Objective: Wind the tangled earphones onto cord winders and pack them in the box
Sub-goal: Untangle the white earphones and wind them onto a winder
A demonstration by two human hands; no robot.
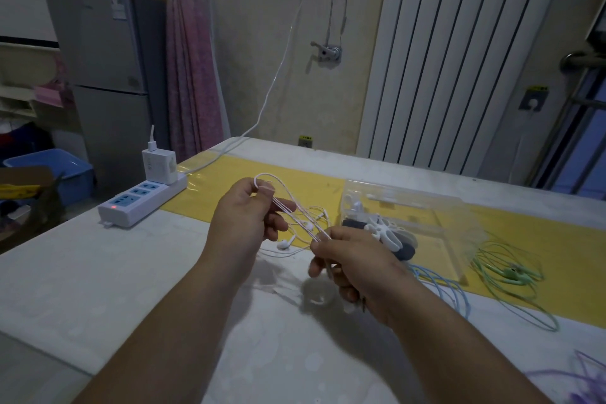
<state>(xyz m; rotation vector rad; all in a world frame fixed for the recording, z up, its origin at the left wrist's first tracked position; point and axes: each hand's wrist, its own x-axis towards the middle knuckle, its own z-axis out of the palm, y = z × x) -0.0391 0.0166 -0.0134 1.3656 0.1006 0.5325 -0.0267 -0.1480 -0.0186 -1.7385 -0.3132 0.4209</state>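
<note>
White earphones (284, 243) run in strands above the bench (131, 272): the left hand (246, 216) has its fingers pinching a loop, and the right hand (354, 262) has its fingers curled, pinching the other end. Early going, I'd say. Blue earphones (442, 285), green earphones (505, 275) and purple earphones (587, 380) lie loose near the clear box (436, 207), with a white winder (383, 229) waiting.

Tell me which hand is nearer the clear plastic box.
Right. The right hand sits just left of the clear plastic box; the left hand is farther left. Both grip the white earphones.
</note>
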